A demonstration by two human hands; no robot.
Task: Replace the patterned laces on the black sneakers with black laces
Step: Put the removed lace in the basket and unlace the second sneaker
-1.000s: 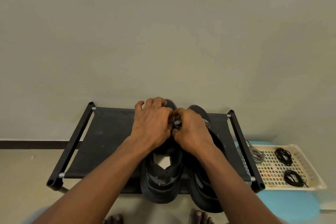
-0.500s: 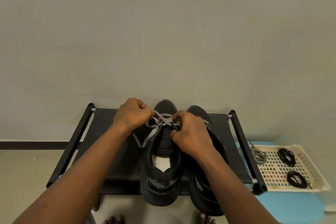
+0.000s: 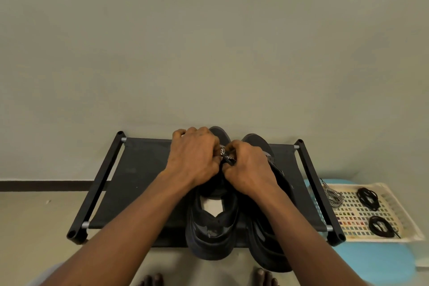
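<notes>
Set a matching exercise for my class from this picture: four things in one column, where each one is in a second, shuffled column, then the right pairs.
Things
1. sneakers
2. black laces
3. tray
4. patterned lace on a sneaker

Places
A. on the blue stool
B. pinched between the left hand and right hand
C. on the black rack
D. coiled in the tray

Pairs: 1-C, 2-D, 3-A, 4-B

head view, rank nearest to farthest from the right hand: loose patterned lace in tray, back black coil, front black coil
From the right hand:
1. loose patterned lace, tray left edge
2. back black coil, tray rear
3. front black coil, tray front
</notes>
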